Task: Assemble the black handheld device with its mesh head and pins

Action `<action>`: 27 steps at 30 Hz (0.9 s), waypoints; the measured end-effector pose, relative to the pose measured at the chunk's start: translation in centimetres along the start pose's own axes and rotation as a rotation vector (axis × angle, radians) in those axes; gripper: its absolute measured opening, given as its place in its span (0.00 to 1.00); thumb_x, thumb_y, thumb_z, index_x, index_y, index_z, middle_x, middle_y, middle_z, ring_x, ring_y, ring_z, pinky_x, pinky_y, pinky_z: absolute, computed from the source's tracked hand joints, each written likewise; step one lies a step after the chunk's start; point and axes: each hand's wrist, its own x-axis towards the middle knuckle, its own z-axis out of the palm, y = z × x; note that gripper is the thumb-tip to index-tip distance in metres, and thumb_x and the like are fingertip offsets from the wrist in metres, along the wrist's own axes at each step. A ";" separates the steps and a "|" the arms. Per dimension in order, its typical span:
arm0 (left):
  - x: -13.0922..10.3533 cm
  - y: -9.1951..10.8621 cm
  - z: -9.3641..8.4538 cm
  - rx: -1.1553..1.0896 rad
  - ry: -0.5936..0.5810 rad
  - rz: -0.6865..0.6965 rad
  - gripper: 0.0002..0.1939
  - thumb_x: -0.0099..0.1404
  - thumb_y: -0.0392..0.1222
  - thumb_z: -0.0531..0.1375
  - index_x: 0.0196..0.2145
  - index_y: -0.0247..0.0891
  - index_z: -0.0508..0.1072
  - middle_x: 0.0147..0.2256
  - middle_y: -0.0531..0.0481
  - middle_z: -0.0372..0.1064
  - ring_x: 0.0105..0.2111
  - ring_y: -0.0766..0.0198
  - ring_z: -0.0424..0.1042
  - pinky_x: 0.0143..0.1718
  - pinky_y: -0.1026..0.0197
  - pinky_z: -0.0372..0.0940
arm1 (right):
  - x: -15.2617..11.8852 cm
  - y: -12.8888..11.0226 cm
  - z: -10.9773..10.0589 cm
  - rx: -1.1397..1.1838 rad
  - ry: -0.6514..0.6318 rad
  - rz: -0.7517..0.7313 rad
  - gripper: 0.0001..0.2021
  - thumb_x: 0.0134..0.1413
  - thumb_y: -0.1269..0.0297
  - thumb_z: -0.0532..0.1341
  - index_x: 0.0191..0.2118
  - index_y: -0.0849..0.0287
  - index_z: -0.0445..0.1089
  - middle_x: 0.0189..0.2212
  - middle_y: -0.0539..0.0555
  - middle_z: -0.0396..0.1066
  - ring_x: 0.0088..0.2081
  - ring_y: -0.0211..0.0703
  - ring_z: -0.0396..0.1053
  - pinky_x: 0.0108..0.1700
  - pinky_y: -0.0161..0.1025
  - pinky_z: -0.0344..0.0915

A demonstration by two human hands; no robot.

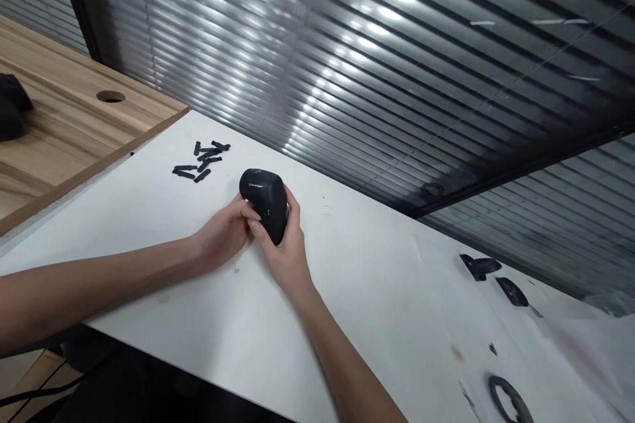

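A rounded black device [265,201] with small white lettering near its top is held just above the white table [367,277]. My left hand [225,231] grips its left side, thumb across the front and the other fingers mostly hidden behind it. Around its right side and lower edge wraps my right hand [288,244], with the thumb at the bottom near my left thumb. Several small black strips [203,159] lie loosely piled on the table, up and to the left of the device.
Black parts [480,267] and an oval black piece [512,292] lie at the right, with a black ring [508,400] nearer the front. Clear plastic [590,343] covers the right end. A wooden desk [59,138] adjoins at left; blinds [317,65] stand behind.
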 end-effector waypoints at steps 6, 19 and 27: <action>-0.1 0.4 0.0 0.234 -0.130 0.035 0.28 0.64 0.40 0.70 0.59 0.52 0.69 0.58 0.50 0.70 0.62 0.53 0.65 0.64 0.49 0.59 | 0.5 0.0 -0.4 0.112 -0.015 -0.047 0.37 0.63 0.48 0.66 0.70 0.50 0.52 0.57 0.60 0.73 0.58 0.57 0.73 0.57 0.55 0.72; 0.6 1.5 -1.0 0.580 -0.353 0.254 0.29 0.66 0.40 0.69 0.62 0.48 0.70 0.62 0.42 0.67 0.64 0.46 0.63 0.50 0.55 0.69 | 0.6 0.5 -0.6 0.253 -0.070 -0.083 0.34 0.62 0.52 0.67 0.67 0.50 0.51 0.53 0.58 0.73 0.49 0.53 0.76 0.54 0.55 0.72; 0.5 1.9 -1.0 0.662 -0.291 0.222 0.31 0.68 0.45 0.67 0.66 0.50 0.65 0.62 0.41 0.67 0.60 0.46 0.67 0.46 0.54 0.69 | 1.1 0.2 -1.1 0.449 0.010 0.023 0.23 0.56 0.54 0.68 0.54 0.51 0.63 0.37 0.50 0.72 0.31 0.43 0.72 0.30 0.40 0.70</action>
